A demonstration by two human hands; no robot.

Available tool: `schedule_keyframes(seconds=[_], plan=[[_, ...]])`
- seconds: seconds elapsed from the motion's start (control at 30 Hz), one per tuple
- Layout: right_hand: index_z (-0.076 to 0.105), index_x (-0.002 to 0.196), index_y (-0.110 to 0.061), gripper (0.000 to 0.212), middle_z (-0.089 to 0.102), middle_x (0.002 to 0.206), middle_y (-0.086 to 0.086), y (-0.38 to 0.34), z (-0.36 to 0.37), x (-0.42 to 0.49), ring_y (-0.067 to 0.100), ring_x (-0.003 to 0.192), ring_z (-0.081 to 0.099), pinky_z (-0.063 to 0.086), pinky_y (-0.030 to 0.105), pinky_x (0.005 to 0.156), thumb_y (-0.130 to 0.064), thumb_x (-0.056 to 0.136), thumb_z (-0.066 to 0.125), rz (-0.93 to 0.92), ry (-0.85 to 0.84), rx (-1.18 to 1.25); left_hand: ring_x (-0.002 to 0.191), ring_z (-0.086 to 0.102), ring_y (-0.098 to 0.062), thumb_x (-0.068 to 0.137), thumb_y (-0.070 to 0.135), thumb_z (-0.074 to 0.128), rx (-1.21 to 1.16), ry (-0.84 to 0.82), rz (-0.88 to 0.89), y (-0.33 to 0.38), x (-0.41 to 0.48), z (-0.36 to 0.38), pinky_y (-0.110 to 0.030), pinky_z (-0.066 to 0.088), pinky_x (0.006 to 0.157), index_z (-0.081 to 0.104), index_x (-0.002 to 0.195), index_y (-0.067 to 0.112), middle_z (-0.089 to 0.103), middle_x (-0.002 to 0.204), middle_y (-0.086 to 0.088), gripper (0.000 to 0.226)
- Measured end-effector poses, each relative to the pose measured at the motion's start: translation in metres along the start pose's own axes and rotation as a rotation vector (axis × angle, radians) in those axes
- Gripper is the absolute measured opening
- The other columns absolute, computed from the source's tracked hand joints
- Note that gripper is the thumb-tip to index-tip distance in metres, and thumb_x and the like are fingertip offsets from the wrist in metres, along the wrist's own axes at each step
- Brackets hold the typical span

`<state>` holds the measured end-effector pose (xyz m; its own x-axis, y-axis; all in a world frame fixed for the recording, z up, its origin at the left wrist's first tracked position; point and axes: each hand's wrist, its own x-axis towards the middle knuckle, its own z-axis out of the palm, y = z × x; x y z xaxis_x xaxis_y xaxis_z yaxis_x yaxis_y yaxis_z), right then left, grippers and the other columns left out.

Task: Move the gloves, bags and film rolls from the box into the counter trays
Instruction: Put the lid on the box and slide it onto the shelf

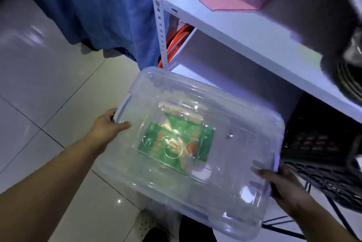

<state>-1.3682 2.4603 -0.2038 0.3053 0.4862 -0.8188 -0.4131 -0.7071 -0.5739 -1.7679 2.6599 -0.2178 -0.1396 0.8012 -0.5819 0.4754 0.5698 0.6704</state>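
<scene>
Floor (39, 85), one box (195, 89) (left hand (106, 124), right hand (284, 187))

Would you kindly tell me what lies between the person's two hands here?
In the head view, the clear box fills the stretch, its ends gripped by the left hand and right hand; a green packet shows inside.

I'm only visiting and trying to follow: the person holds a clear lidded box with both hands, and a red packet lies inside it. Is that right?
Not quite. The packet inside is green, not red, as the head view shows. The rest stands: the left hand and the right hand hold the clear lidded box at its two ends.
</scene>
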Motion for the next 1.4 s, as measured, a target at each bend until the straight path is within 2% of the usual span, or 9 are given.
schedule_keyframes(seconds=[0.13,0.27,0.37,0.5,0.6,0.8,1.03,1.3,1.4], plan=[[0.061,0.113,-0.005,0.038,0.067,0.116,0.015,-0.015,-0.011,-0.026,0.026,0.099,0.067,0.044,0.059,0.097,0.009,0.078,0.058,-0.020,0.048,0.151,0.076,0.057,-0.023,0.077,0.021,0.073,0.126,-0.033,0.182,0.062,0.004,0.006,-0.027,0.046,0.065,0.060,0.109,0.021,0.063,0.090,-0.005,0.035],[0.051,0.128,-0.005,0.048,0.063,0.118,0.016,-0.025,-0.007,-0.043,0.028,0.100,0.064,0.055,0.047,0.078,0.010,0.083,0.049,-0.072,0.053,0.323,0.111,0.052,-0.037,0.073,0.036,0.075,0.316,0.246,0.139,0.082,-0.011,0.024,-0.047,0.046,0.093,0.046,0.127,0.012,0.057,0.122,-0.018,0.066],[0.049,0.131,-0.005,0.045,0.061,0.122,0.015,-0.029,-0.002,-0.043,0.034,0.109,0.058,0.057,0.048,0.074,0.007,0.087,0.048,-0.070,0.068,0.405,0.124,0.044,-0.037,0.071,0.034,0.078,-0.038,0.265,-0.001,0.086,-0.040,0.048,-0.050,0.038,0.104,0.022,0.139,-0.004,0.043,0.136,-0.022,0.096],[0.053,0.126,-0.002,0.037,0.064,0.113,0.015,-0.026,0.012,-0.034,0.032,0.098,0.061,0.061,0.042,0.066,0.002,0.088,0.052,-0.029,0.099,0.493,0.091,0.056,-0.020,0.084,0.022,0.068,-0.366,-0.075,-0.131,0.091,-0.087,0.096,-0.040,0.052,0.077,0.029,0.130,0.006,0.054,0.096,-0.004,0.063],[0.060,0.108,-0.005,0.024,0.064,0.098,0.015,-0.024,0.028,-0.028,0.030,0.087,0.060,0.059,0.036,0.062,0.002,0.088,0.047,0.013,0.074,0.563,0.066,0.052,-0.014,0.084,0.012,0.066,-0.323,-0.193,-0.037,0.088,-0.113,0.127,-0.034,0.048,0.069,0.047,0.087,0.016,0.049,0.072,0.000,0.019],[0.051,0.065,-0.009,0.027,0.054,0.039,0.004,-0.026,0.073,-0.031,0.021,0.050,0.048,0.054,0.025,0.048,-0.006,0.091,0.050,0.127,0.183,0.773,0.079,0.052,-0.024,0.084,0.015,0.066,-0.376,-0.254,-0.172,0.062,-0.138,0.136,-0.040,0.052,0.073,0.053,0.083,0.013,0.052,0.084,-0.012,0.014],[0.056,0.072,-0.007,0.019,0.064,0.068,0.009,-0.034,0.134,-0.031,0.020,0.075,0.066,0.050,0.043,0.089,-0.005,0.090,0.058,0.161,0.045,0.780,0.058,0.062,-0.016,0.088,0.007,0.060,-0.526,-0.084,-0.190,0.058,-0.120,0.114,-0.029,0.059,0.067,0.042,0.061,0.010,0.052,0.071,-0.014,0.033],[0.064,0.087,-0.004,0.003,0.073,0.069,0.008,-0.051,0.125,-0.021,0.019,0.068,0.069,0.060,0.028,0.065,-0.005,0.088,0.062,0.046,0.136,0.614,0.065,0.058,-0.017,0.091,0.010,0.057,-0.616,0.063,-0.189,0.092,-0.058,0.095,-0.026,0.057,0.053,0.045,0.089,0.008,0.052,0.082,-0.013,0.012],[0.060,0.083,-0.001,0.007,0.071,0.062,0.009,-0.072,0.140,-0.013,0.020,0.067,0.067,0.061,0.031,0.072,-0.001,0.090,0.057,0.036,0.148,0.680,0.058,0.053,-0.018,0.090,0.004,0.057,-0.670,0.115,-0.171,0.114,-0.037,0.094,-0.017,0.055,0.049,0.046,0.078,0.004,0.050,0.069,-0.010,0.016]])
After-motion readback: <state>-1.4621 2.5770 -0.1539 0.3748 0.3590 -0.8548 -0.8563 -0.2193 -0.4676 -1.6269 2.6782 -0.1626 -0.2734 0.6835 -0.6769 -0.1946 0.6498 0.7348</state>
